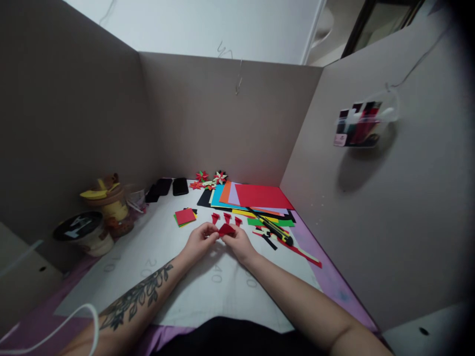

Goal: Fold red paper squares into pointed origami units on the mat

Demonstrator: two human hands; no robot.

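Both my hands meet over the white cutting mat (208,291), pinching one small folded red paper piece (226,229) between them. My left hand (199,241) grips its left edge with fingers closed; my right hand (237,243) holds it from below and the right. Just beyond the hands stand three small folded red paper units (226,217). A small stack of square papers with a red top sheet (185,216) lies to the left of them.
A fan of coloured paper sheets (260,197) lies at the back right with a yellow-black utility knife (273,228) and paper strips (302,253). Finished paper stars (211,179), two black phones (171,187), cups and containers (102,210) sit at the left. Cardboard walls enclose the desk.
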